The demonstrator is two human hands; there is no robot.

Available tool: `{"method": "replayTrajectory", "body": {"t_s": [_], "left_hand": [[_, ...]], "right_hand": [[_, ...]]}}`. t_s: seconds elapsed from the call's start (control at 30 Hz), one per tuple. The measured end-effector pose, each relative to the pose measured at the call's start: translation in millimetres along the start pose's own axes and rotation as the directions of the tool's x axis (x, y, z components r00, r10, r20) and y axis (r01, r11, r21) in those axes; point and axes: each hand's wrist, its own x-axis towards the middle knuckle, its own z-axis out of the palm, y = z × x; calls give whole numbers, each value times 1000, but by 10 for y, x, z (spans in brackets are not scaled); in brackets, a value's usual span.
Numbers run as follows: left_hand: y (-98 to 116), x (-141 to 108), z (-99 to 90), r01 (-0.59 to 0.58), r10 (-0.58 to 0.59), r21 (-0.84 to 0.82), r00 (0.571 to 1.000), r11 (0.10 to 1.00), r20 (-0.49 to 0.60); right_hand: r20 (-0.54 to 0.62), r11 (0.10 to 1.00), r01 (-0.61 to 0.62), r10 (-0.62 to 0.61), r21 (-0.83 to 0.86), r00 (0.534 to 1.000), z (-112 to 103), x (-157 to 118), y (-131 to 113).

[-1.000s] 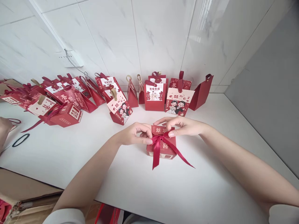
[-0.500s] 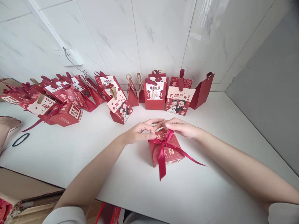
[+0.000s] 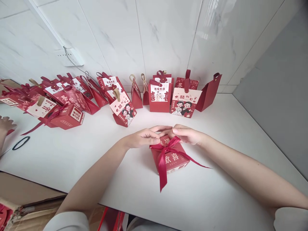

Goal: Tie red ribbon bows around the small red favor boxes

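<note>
A red gift box [image 3: 178, 163] with pale lettering rests on the white table, close to the middle. Around it runs a dark pink ribbon [image 3: 162, 163], tied in a bow on top with two loose tails. My left hand [image 3: 146, 138] is at the box's back left corner, thumb and fingers closed on the ribbon loop there. At the back edge, my right hand [image 3: 184, 134] has its thumb and fingers pinched by the other loop. The fingertips of both hands meet behind the box, where their exact hold is partly hidden.
Several red and pink gift boxes [image 3: 160, 106] line the tiled wall, with more clustered at the left [image 3: 69, 117]. Scissors [image 3: 21, 143] lie at the left beside another person's hand [image 3: 6, 125]. A cardboard box [image 3: 29, 195] stands below the table's front left edge.
The bow has shifted left and its loops and front tail lie differently. My right hand has lowered slightly. The other person's hand at the left has moved, with its fingers now spread.
</note>
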Motion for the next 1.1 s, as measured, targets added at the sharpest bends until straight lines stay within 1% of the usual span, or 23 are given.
{"method": "replayTrajectory", "body": {"t_s": [0.1,0.17,0.23,0.3,0.4,0.47,0.53,0.6,0.7,0.77,0.83,0.93,1.0,1.07,1.1], "left_hand": [[-10,1,-7,16,-15,-31,1000,999,7],[-28,4,-8,8,-8,-21,1000,1000,-9],[-43,4,-7,-12,12,-11,1000,1000,-28],[-44,-4,-9,-26,26,-21,999,999,-21],[-12,-27,-25,-28,29,-22,999,999,29],[18,-45,-46,-16,16,12,999,1000,29],[38,-60,-68,2,-2,36,1000,999,-4],[42,-69,-82,25,-24,28,999,999,-38],[30,-73,-87,75,-74,23,995,997,-68],[25,-76,-88,108,-105,32,992,994,-66],[34,-83,-94,136,-135,41,990,990,-42],[77,-101,-108,165,-166,62,986,984,-1],[111,-113,-112,175,-176,81,984,981,6],[135,-119,-106,170,-169,99,985,981,-15],[140,-120,-100,158,-155,104,987,982,-37]], "right_hand": [[18,997,28,-29,75,999,1,-2,6],[22,996,35,-37,84,999,5,-6,-5],[6,996,45,-45,83,999,10,-12,-32],[6,997,48,-49,66,999,15,-20,-67],[63,998,43,-45,41,997,15,-27,-104],[84,998,46,-49,31,995,12,-25,-118],[68,999,47,-46,-7,997,13,-20,-139],[5,996,12,-12,-91,1000,28,-21,-183],[-119,959,-124,97,-255,988,78,-42,-299],[-145,916,-209,169,-342,975,118,-69,-392],[-141,883,-251,212,-396,967,151,-98,-473],[-144,856,-279,240,-435,960,171,-128,-546],[-130,856,-274,241,-439,962,167,-134,-564],[-108,874,-224,196,-431,975,157,-129,-568],[-106,888,-180,149,-423,983,152,-125,-569]]}}
